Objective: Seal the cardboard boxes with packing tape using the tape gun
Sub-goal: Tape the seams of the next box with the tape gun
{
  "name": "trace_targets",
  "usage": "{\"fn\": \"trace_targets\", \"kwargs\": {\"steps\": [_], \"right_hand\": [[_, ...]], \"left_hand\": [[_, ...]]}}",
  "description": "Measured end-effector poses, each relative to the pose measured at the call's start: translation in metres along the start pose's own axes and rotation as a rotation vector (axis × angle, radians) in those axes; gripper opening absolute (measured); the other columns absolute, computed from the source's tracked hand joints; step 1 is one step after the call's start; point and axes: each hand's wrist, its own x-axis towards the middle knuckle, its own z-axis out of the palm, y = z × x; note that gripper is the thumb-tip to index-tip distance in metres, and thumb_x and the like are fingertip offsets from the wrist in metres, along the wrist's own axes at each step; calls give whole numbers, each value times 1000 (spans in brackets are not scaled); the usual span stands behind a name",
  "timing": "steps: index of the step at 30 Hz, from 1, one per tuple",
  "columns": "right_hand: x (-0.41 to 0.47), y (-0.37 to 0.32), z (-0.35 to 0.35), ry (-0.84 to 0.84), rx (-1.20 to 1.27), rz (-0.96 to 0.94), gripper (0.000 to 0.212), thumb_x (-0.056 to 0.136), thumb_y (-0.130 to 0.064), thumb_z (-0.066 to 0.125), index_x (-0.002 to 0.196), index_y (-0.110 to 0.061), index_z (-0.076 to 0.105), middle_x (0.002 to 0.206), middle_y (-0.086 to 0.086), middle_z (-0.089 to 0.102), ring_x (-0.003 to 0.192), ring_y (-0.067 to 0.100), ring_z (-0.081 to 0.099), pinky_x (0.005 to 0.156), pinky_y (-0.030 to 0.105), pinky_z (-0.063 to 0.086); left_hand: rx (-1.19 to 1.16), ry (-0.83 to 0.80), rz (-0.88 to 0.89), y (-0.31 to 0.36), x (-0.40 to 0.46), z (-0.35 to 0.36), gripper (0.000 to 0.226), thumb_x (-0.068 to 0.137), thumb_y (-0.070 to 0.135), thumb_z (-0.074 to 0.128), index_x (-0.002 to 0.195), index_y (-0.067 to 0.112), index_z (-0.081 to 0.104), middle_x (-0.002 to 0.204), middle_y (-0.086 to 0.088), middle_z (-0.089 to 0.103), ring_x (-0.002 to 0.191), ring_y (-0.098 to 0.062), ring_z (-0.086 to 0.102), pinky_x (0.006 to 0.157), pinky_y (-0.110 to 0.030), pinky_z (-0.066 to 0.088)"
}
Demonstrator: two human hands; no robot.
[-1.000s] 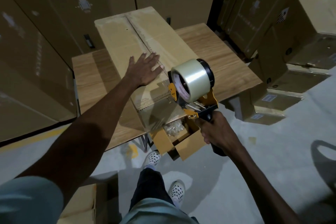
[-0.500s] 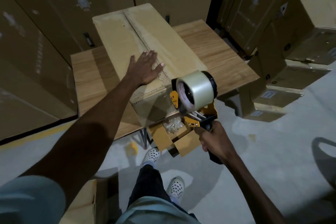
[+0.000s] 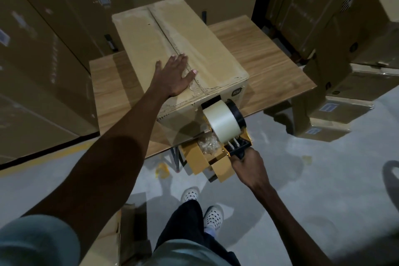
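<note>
A long cardboard box [image 3: 151, 34] lies on a wooden table [image 3: 269, 65], its top flaps closed along a centre seam with clear tape on it. My left hand [image 3: 174, 75] presses flat on the box top near its front end, fingers straight across the seam. My right hand [image 3: 248, 165] grips the handle of a yellow and black tape gun [image 3: 235, 147] carrying a roll of clear tape [image 3: 220, 123]. The gun's head sits against the box's front face, just below the top edge.
A small open yellow carton [image 3: 200, 160] with clear plastic inside stands under the table's front edge. Tall cardboard boxes [image 3: 54, 28] line the back and left; more boxes [image 3: 345, 93] are stacked at the right. Another carton [image 3: 108, 239] sits by my left leg on the grey floor.
My right hand has brought the tape gun down off the box top and over the front edge onto the front face. My left hand stays pressed on the top.
</note>
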Motion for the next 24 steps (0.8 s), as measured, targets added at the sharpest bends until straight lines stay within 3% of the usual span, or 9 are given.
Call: {"fn": "trace_targets", "kwargs": {"steps": [3,6,11,19,24], "right_hand": [[8,-12,20,-58,294,108,22,90,-5,62,73,-16,55,50,-7,50,50,15,48,50,29,40],[5,-19,26,-122,596,295,21,93,0,57,74,-5,50,51,8,44,42,21,39,45,31,35],[4,3,17,-81,641,474,19,93,1,57,74,1,54,50,13,45,39,23,40,44,31,36],[53,-6,-57,29,721,490,20,93,-6,61,74,-5,54,53,10,46,42,22,43,46,30,38],[97,-22,-110,18,761,479,19,97,-9,54,79,-9,51,53,4,42,43,18,40,43,29,37]], "left_hand": [[-8,-7,-11,0,0,0,76,102,66,16,162,21,7,169,6,0,156,-16,-2,122,-57,-4],[3,-16,-19,0,1,-1,76,102,67,16,162,21,6,169,7,-2,156,-16,-3,122,-57,-5],[0,-21,-20,1,0,-2,77,101,67,15,162,21,5,169,6,-3,155,-15,-5,122,-56,-7],[-4,-19,-8,-1,1,-2,78,101,68,15,162,21,5,169,6,-1,156,-15,-3,122,-57,-5],[-5,122,5,5,8,-2,83,95,75,26,153,17,35,162,-2,30,148,-23,26,116,-61,15]]}}
